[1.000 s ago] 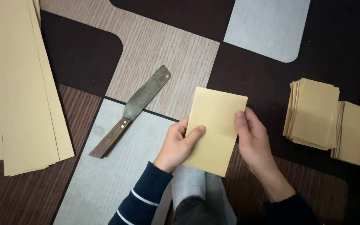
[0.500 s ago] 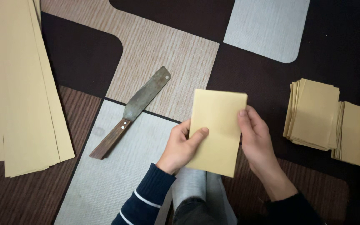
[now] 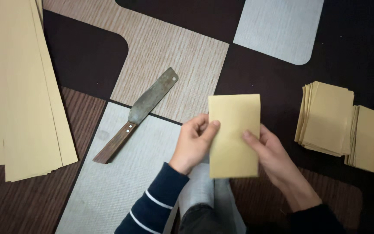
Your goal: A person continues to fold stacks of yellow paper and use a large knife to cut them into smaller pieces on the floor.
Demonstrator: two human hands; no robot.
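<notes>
Patterned floor mat (image 3: 169, 47) is lying under everything, brown, beige and grey panels

Long tan paper strips (image 3: 27, 91) are lying stacked at far left, long axis running near-far, well apart from the hands

Stack of small folded tan pieces (image 3: 327, 117) is sitting at right, near the right hand but not touching it

Tan folded paper piece (image 3: 233, 135) is being held up between both hands at centre, over the lap; its long axis is running near-far, short top edge pointing away from the person, lower edge toward the knees. Both hands are equally near, one on each long side

Old knife (image 3: 137, 113), wooden handle, is lying diagonally left of the hands, blade pointing up-right, handle toward lower left; left hand is the nearer one

Left hand (image 3: 193, 143) is gripping the piece's left edge, thumb on the face. Right hand (image 3: 273, 158) is gripping the right edge, thumb pressing the front
</notes>
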